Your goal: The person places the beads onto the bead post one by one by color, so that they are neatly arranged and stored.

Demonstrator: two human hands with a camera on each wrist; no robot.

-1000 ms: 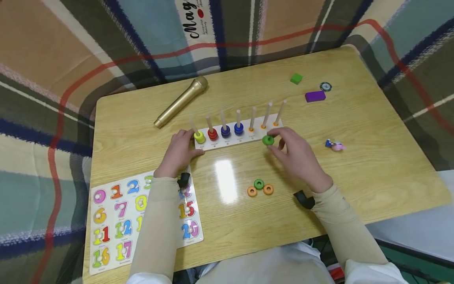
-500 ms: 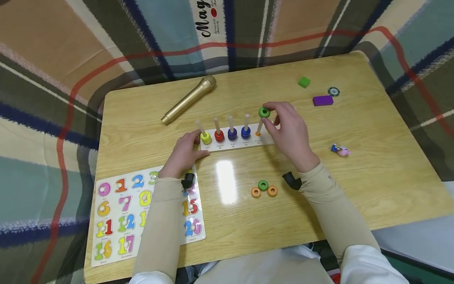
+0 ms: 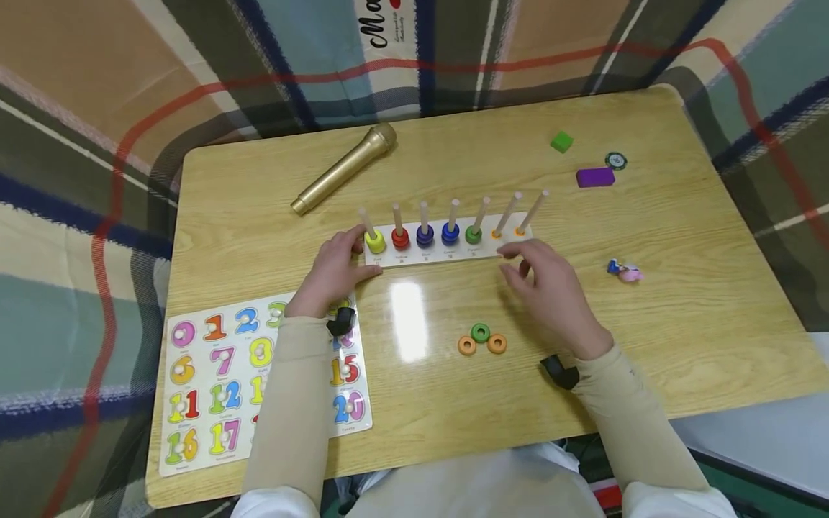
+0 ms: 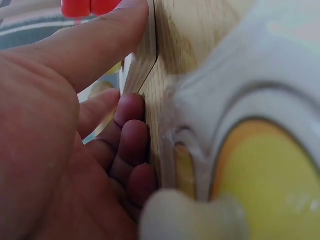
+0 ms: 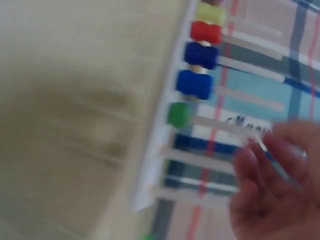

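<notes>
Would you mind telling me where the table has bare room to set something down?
The table is bare right of the right hand, below the small pink toy, and between the gold microphone and green cube. It is crowded around the peg board, loose rings and number puzzle.

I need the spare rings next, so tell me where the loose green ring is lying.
In the head view the loose green ring lies on the table in front of the peg board, touching two orange rings, just left of the right hand.
</notes>
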